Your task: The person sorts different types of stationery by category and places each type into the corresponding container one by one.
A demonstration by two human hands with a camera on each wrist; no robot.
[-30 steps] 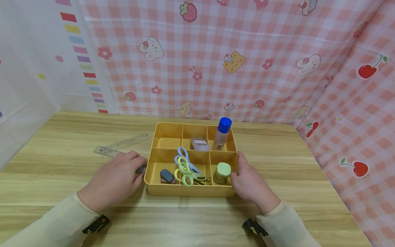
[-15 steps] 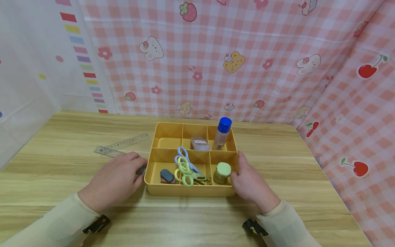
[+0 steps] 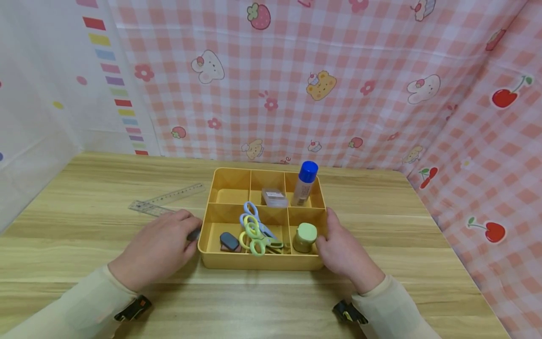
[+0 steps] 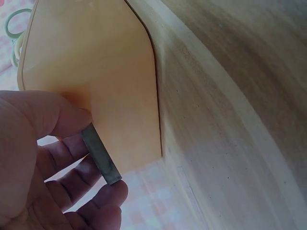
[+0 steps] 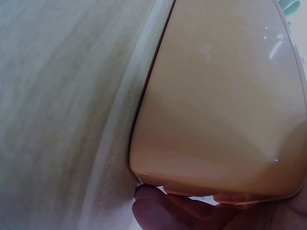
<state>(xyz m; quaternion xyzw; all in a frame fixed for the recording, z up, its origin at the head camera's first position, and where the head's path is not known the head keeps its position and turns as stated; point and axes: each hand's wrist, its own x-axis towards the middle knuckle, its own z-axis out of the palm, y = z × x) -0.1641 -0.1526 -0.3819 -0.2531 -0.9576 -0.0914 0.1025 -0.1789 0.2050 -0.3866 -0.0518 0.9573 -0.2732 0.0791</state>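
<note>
A yellow compartment tray (image 3: pixel 262 262) sits on the wooden table. My left hand (image 3: pixel 156 247), at its left side, pinches a small dark grey flat bar (image 4: pixel 101 155) between thumb and fingers; its exact kind is unclear. My right hand (image 3: pixel 347 252) grips the tray's right side, thumb at the rim and fingers along the outer wall. Inside the tray lie blue-handled scissors (image 3: pixel 251 210) and yellow-green scissors (image 3: pixel 257 246), a dark oval piece (image 3: pixel 229 240) on a brownish one, a green-lidded jar (image 3: pixel 306 235), a clear small box (image 3: pixel 275 197) and a blue-capped glue stick (image 3: pixel 304 183) standing upright.
Clear rulers (image 3: pixel 169 195) lie on the table left of the tray, just beyond my left hand. Pink checked cloth (image 3: pixel 271 94) hangs behind the table and along its right side. The tray's back left compartment (image 3: pixel 230 195) shows its bare floor.
My left hand has shifted very slightly, still pinching the dark grey bar beside the tray. The tray, its contents and my right hand have not visibly moved.
</note>
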